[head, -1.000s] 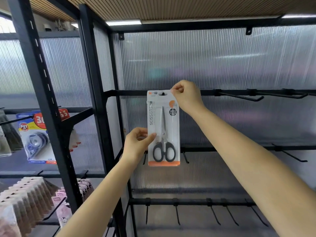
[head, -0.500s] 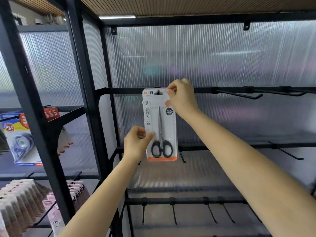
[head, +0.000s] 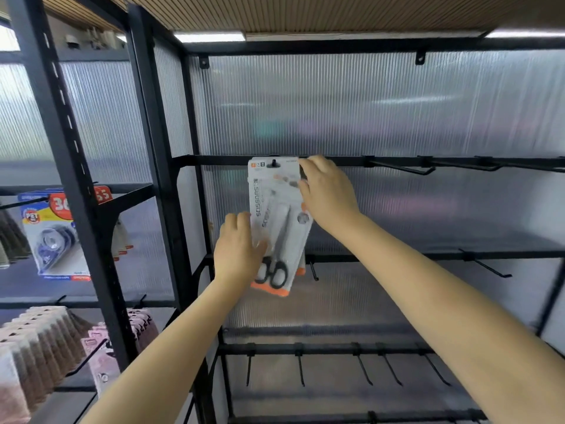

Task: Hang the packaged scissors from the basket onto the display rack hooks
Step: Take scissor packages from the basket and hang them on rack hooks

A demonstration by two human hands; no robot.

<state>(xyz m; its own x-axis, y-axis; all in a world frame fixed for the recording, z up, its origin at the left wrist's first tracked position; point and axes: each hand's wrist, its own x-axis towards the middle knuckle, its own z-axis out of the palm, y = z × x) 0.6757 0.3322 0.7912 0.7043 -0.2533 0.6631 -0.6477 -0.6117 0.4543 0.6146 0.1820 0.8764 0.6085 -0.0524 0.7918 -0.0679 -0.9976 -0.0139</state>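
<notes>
Nearest, left hand [head: 237, 249] with fingers pressed together flat against the lower left edge of the packaged scissors [head: 276, 228]; right hand [head: 327, 191] beyond, fingers curled, pinching the pack's upper right edge. Pack hung on a hook [head: 274, 163] of the top black rail [head: 336, 161], long axis near upright, slightly tilted, black handles down, blades up. Open backing panel to the right, bare hooks [head: 403, 169] jutting well apart; black upright post [head: 159, 191] near on the left.

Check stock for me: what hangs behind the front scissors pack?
Behind the front scissors pack a second pack shows at its right edge; whether more hang behind is hidden.
</notes>
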